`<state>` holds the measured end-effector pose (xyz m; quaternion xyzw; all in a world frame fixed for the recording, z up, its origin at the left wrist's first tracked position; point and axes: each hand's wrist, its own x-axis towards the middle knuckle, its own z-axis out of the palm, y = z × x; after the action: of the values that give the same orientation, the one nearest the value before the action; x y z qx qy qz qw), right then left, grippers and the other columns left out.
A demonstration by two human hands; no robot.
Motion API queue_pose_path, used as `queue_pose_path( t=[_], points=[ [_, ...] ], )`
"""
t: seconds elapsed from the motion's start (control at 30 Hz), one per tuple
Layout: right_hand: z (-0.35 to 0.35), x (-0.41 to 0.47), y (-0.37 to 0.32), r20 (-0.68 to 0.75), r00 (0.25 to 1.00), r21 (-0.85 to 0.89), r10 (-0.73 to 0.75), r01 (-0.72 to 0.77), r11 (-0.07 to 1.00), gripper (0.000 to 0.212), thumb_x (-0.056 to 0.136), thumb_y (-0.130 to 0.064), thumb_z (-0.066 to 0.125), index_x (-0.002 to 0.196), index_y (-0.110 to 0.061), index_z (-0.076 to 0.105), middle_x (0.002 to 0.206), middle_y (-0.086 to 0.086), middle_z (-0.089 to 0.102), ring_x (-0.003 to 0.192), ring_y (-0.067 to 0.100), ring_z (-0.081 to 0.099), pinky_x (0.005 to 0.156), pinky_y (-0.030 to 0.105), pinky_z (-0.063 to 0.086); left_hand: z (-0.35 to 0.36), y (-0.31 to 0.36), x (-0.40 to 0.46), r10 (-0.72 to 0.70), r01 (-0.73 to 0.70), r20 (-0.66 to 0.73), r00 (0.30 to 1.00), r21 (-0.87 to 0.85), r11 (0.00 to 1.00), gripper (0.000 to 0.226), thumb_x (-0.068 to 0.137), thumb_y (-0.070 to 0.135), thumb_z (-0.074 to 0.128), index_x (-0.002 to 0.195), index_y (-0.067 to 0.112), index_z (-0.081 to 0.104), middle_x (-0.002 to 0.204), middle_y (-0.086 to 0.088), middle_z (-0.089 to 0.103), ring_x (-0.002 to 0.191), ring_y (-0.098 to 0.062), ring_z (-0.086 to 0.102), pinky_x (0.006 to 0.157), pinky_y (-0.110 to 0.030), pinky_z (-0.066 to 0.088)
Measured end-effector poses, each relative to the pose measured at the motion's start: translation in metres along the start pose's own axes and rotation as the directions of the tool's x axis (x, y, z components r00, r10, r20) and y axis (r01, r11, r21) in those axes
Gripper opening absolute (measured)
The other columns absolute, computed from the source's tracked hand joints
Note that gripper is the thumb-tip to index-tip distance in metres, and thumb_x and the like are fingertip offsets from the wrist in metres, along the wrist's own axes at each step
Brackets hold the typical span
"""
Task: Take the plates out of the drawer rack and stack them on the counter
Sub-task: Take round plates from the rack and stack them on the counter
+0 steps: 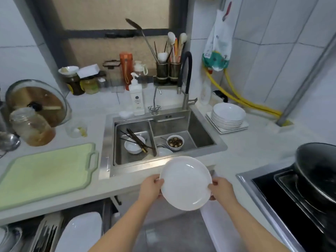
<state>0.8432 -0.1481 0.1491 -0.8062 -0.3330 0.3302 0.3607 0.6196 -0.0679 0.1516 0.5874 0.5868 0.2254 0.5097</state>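
I hold a round white plate (185,182) in front of the counter edge, just below the sink. My left hand (151,186) grips its left rim and my right hand (221,188) grips its right rim, thumbs on top. A stack of white plates (228,113) rests on a square white tray (236,127) on the counter right of the sink. The open drawer rack (49,233) lies at the bottom left, with an oblong white dish (80,231) standing in it.
The steel sink (163,135) holds bowls and chopsticks. A green cutting board (45,171) covers the left counter. A black wok (316,168) sits on the stove at the right. Bottles, jars and a faucet (185,79) line the back.
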Motion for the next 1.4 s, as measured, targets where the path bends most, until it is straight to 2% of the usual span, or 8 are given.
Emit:
queue_pose_path(
  t=[0.27,0.5,0.77,1.0,1.1,1.17,1.27,1.4],
  points=[
    [-0.06,0.062,-0.021,-0.193,0.979,0.187,0.061,-0.024,0.982,0.024,0.075,0.005,0.049,0.066,-0.006,0.068,0.06,0.006,0.062,0.051,0.019,0.054,0.041,0.022,0.051,0.039,0.086,0.076,0.129,-0.124,0.086,0.988,-0.059,0.991,0.018,0.089,0.012,0.055,0.095,0.012,0.071,0.077,-0.01,0.067,0.064,-0.029,0.068,0.058,-0.042,0.061],
    [-0.082,0.123,-0.055,-0.334,0.935,0.237,0.119,-0.038,0.971,0.019,0.072,0.003,0.05,0.076,0.006,0.068,0.058,0.008,0.059,0.05,0.02,0.052,0.049,0.032,0.059,0.057,0.149,0.163,0.174,-0.156,0.163,0.971,-0.121,0.98,0.016,0.091,0.016,0.058,0.079,0.015,0.07,0.049,0.003,0.059,0.041,-0.01,0.056,0.041,-0.023,0.05],
    [-0.091,0.18,-0.089,-0.4,0.892,0.334,0.212,-0.074,0.94,0.02,0.077,0.005,0.048,0.082,0.012,0.066,0.069,0.014,0.06,0.056,0.023,0.055,0.037,0.019,0.049,0.076,0.201,0.249,0.21,-0.198,0.184,0.96,-0.083,0.977,0.018,0.09,0.025,0.061,0.104,0.016,0.069,0.076,-0.003,0.07,0.063,-0.019,0.067,0.048,-0.025,0.055],
    [-0.117,0.227,-0.105,-0.461,0.862,0.305,0.213,-0.072,0.95,0.023,0.077,0.004,0.048,0.089,0.019,0.061,0.065,0.017,0.056,0.058,0.025,0.051,0.057,0.036,0.054,0.099,0.242,0.291,0.186,-0.159,0.19,0.964,-0.147,0.976,0.026,0.09,0.025,0.062,0.109,0.009,0.067,0.081,-0.003,0.069,0.068,-0.02,0.068,0.053,-0.026,0.056],
    [-0.131,0.257,-0.107,-0.487,0.85,0.323,0.201,-0.039,0.946,0.025,0.079,0.004,0.049,0.095,0.023,0.057,0.075,0.038,0.055,0.062,0.024,0.05,0.054,0.032,0.05,0.114,0.261,0.31,0.156,-0.117,0.203,0.967,-0.19,0.975,0.027,0.09,0.026,0.063,0.111,0.009,0.066,0.08,0.0,0.068,0.068,-0.019,0.069,0.053,-0.025,0.056],
    [-0.141,0.276,-0.11,-0.492,0.851,0.316,0.183,-0.022,0.949,0.02,0.08,0.004,0.049,0.087,0.017,0.063,0.077,0.038,0.058,0.062,0.025,0.052,0.055,0.034,0.051,0.126,0.271,0.323,0.141,-0.103,0.2,0.97,-0.191,0.976,0.029,0.09,0.024,0.063,0.114,0.008,0.065,0.078,0.001,0.067,0.071,-0.021,0.07,0.057,-0.03,0.059],
    [-0.154,0.306,-0.113,-0.478,0.861,0.325,0.174,-0.011,0.946,0.028,0.083,0.001,0.05,0.067,-0.014,0.067,0.073,0.019,0.064,0.061,0.029,0.059,0.063,0.04,0.057,0.141,0.285,0.341,0.111,-0.075,0.199,0.974,-0.181,0.981,0.029,0.089,0.017,0.062,0.117,0.008,0.064,0.085,-0.005,0.068,0.077,-0.025,0.069,0.066,-0.035,0.061],
    [-0.168,0.342,-0.11,-0.471,0.863,0.315,0.183,-0.03,0.949,0.033,0.083,-0.004,0.052,0.062,-0.027,0.064,0.071,0.013,0.068,0.059,0.028,0.064,0.072,0.044,0.06,0.163,0.297,0.366,0.113,-0.082,0.212,0.971,-0.151,0.985,0.026,0.087,0.008,0.057,0.111,0.011,0.067,0.075,-0.001,0.067,0.065,-0.02,0.065,0.052,-0.025,0.054]
  ],
)
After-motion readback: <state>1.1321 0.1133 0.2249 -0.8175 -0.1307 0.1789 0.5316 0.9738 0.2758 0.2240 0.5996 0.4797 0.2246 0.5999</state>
